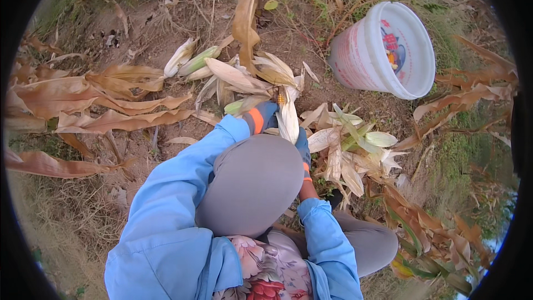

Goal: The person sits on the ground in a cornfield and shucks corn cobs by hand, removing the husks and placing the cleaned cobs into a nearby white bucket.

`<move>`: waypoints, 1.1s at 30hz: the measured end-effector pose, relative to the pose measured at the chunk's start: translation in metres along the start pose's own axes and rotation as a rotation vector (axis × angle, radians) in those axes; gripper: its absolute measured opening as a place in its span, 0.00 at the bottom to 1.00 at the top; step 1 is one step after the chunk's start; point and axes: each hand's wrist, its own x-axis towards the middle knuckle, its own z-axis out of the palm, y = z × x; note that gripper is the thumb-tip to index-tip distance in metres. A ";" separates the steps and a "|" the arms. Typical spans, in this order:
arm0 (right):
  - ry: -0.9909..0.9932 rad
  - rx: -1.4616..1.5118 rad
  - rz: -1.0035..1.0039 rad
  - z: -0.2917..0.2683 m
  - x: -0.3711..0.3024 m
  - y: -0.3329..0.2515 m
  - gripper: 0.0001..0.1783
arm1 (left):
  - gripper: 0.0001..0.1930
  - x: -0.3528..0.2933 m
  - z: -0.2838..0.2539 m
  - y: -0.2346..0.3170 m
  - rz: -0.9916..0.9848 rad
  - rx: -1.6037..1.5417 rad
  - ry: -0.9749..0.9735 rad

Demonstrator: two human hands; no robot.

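A partly husked ear of corn [281, 100] is in front of my raised knee, with yellow kernels showing at its upper part. My left hand [265, 115], in a dark glove with an orange band, grips the ear from its left side. A pale husk [288, 121] hangs down from the ear toward me. Its lower end is in my right hand [302, 147], gloved the same way; the knee hides part of that hand. Beyond my left hand lies a pile of unhusked corn ears [236, 78], some pale and some greenish.
A white bucket [361, 53] with red print leans at the far right, a few yellow cobs inside. Stripped husks [344, 150] lie heaped right of my right hand. Dry corn stalks and leaves [105, 100] spread across the soil at left. One brown leaf [246, 16] hangs down from the far edge.
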 end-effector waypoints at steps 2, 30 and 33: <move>0.040 0.065 -0.039 -0.009 0.003 -0.016 0.44 | 0.16 -0.007 0.018 0.015 0.035 0.038 -0.002; 0.311 0.379 -0.509 -0.210 0.044 -0.130 0.46 | 0.14 -0.058 0.257 0.129 0.715 0.598 -0.291; 0.289 0.402 -0.548 -0.226 0.048 -0.121 0.48 | 0.13 -0.060 0.281 0.123 0.603 0.469 -0.202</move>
